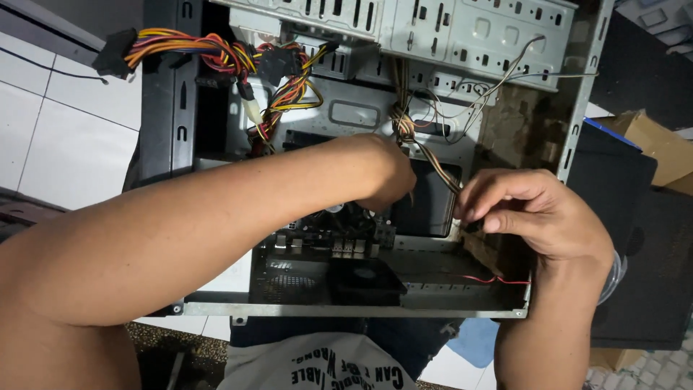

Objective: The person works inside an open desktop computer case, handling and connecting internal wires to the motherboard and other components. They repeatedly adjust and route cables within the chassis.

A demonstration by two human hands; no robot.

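Note:
An open grey computer case [346, 312] lies on its side in front of me. My left hand [386, 173] reaches deep into it over the motherboard [325, 242], fingers curled and hidden from view near a twisted bundle of thin brown wires [404, 126]. My right hand [534, 213] pinches the lower end of that bundle at the case's right inner edge. A thick bunch of yellow, red and black power cables [216, 54] hangs at the upper left. A black fan [364, 278] sits at the near wall.
A metal drive cage [462, 32] spans the top of the case. A black side panel [635, 245] and a cardboard box [653, 141] lie to the right. White floor tiles [65, 130] show at left. A thin red wire [491, 279] runs along the near edge.

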